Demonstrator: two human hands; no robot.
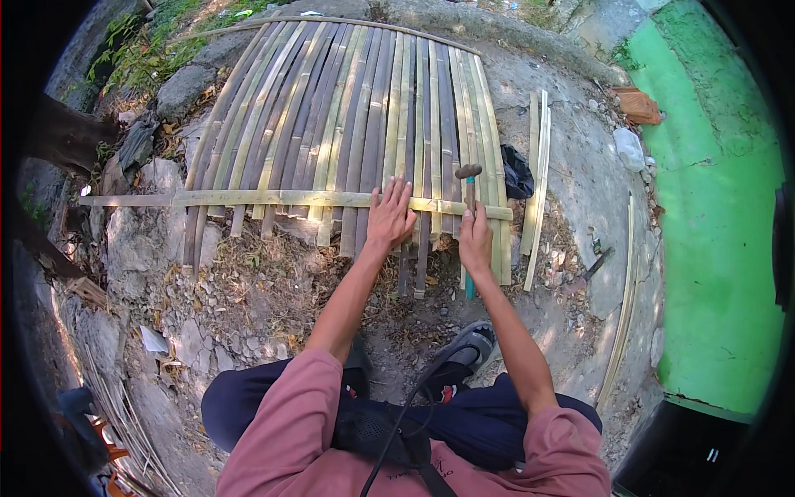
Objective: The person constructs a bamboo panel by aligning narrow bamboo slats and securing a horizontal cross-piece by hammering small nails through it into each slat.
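A panel of split bamboo slats (pixel 352 108) lies on the ground before me, its strips side by side in green, yellow and dark brown. Across its near end runs a flat bamboo crosspiece (pixel 281 198). My left hand (pixel 389 217) rests on this crosspiece right of its middle, fingers stretched out and palm down. In my right hand (pixel 476 238) is a hammer (pixel 469 171) with a teal-and-brown handle, gripped partway along. Its head is over the slats, just beyond the crosspiece near the right end. No nail can be made out.
Loose bamboo strips (pixel 538 182) lie right of the panel, beside a black plastic bag (pixel 517 172). A long thin strip (pixel 621 315) lies farther right, near a green wall (pixel 704 248). Rocks (pixel 184 91) and a tree trunk (pixel 70 137) stand at the left.
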